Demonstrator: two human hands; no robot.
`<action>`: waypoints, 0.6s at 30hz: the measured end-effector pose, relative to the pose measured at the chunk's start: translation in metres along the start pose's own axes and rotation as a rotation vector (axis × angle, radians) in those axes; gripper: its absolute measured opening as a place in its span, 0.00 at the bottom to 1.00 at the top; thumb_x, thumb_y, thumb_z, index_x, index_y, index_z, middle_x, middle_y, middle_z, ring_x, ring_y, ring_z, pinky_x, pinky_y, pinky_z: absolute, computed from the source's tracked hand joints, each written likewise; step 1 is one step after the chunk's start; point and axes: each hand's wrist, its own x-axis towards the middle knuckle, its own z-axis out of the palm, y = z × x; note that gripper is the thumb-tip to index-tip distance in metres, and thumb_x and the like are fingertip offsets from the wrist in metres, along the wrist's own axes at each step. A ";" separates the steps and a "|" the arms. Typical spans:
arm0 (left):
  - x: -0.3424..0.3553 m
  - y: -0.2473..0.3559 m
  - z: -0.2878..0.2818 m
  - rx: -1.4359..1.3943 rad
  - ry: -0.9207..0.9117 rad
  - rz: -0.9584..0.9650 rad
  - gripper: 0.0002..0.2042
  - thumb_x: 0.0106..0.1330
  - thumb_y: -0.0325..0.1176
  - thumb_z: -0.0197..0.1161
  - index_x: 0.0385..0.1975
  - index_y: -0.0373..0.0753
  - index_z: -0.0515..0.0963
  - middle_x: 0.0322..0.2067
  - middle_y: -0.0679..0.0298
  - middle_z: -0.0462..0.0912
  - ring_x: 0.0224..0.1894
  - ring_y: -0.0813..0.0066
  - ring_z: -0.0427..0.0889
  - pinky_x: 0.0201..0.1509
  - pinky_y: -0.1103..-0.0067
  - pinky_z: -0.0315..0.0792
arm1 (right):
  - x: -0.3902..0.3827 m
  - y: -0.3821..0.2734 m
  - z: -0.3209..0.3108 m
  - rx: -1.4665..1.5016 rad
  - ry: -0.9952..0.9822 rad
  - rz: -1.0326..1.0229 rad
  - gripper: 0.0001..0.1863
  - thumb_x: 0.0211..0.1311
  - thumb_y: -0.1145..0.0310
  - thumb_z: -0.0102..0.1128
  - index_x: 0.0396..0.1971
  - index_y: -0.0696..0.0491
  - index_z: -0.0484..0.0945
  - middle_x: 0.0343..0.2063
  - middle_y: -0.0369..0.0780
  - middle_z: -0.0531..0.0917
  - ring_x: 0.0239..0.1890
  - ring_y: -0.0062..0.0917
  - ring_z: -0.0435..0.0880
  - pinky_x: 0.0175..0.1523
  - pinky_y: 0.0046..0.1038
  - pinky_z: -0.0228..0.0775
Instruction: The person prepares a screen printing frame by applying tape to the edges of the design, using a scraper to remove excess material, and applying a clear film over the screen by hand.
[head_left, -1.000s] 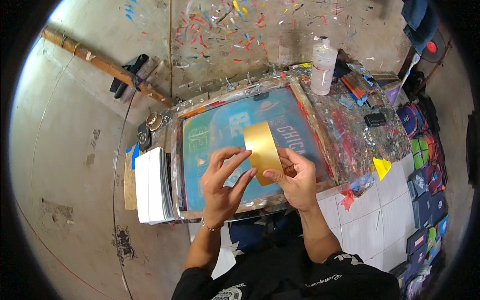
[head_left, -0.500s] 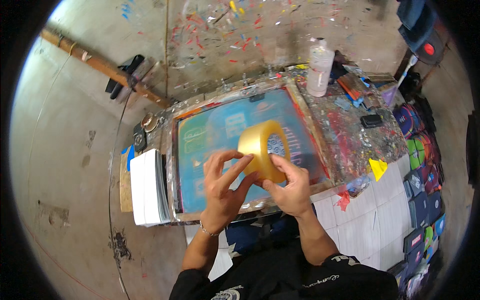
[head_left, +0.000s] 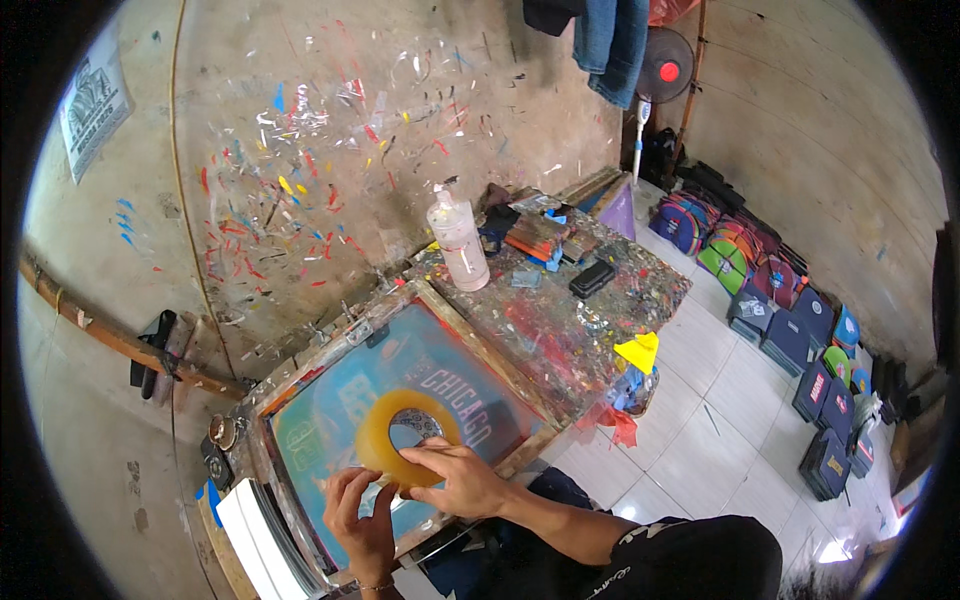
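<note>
Yellow tape roll (head_left: 374,430) is pinched in your right hand (head_left: 462,482); your left hand (head_left: 362,520) curls at its seven-o'clock edge, grip unclear; a white stack (head_left: 252,535) lies at eight o'clock.

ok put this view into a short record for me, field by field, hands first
right hand: gripping a yellowish tape roll at its near side, fingers by the hole
left hand: fingers bent at the roll's lower-left edge; contact unclear
under the hands: a wood-framed screen with a blue surface and pale lettering
left of the screen: a white stack
right of the screen: a paint-stained bench holding a pale bottle and a black case
bench edge: a yellow scrap
</note>
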 end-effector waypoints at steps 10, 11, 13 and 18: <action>-0.007 -0.015 -0.016 -0.040 -0.105 0.092 0.10 0.53 0.20 0.66 0.33 0.36 0.75 0.34 0.59 0.78 0.39 0.59 0.76 0.42 0.69 0.68 | -0.003 -0.006 0.003 -0.061 -0.053 -0.088 0.28 0.44 0.71 0.76 0.48 0.63 0.78 0.37 0.52 0.85 0.43 0.43 0.85 0.49 0.37 0.76; -0.014 -0.016 -0.017 0.003 -0.107 0.120 0.09 0.55 0.21 0.65 0.35 0.37 0.73 0.35 0.59 0.77 0.40 0.59 0.75 0.43 0.69 0.67 | -0.005 -0.006 0.007 -0.059 -0.100 -0.092 0.28 0.44 0.71 0.76 0.48 0.63 0.78 0.37 0.52 0.85 0.43 0.43 0.85 0.49 0.37 0.76; -0.024 -0.018 -0.025 0.050 -0.106 0.088 0.11 0.54 0.19 0.65 0.35 0.36 0.73 0.34 0.58 0.76 0.40 0.57 0.75 0.43 0.68 0.67 | -0.007 -0.004 0.012 -0.025 -0.122 -0.008 0.28 0.45 0.72 0.75 0.48 0.65 0.77 0.37 0.52 0.85 0.40 0.41 0.87 0.45 0.35 0.77; -0.047 -0.021 -0.045 -0.066 -0.148 -0.070 0.11 0.57 0.17 0.63 0.38 0.34 0.73 0.31 0.57 0.76 0.36 0.57 0.77 0.40 0.69 0.70 | -0.007 -0.016 0.026 0.020 -0.261 -0.047 0.28 0.50 0.61 0.75 0.46 0.65 0.78 0.33 0.52 0.85 0.33 0.39 0.88 0.38 0.32 0.78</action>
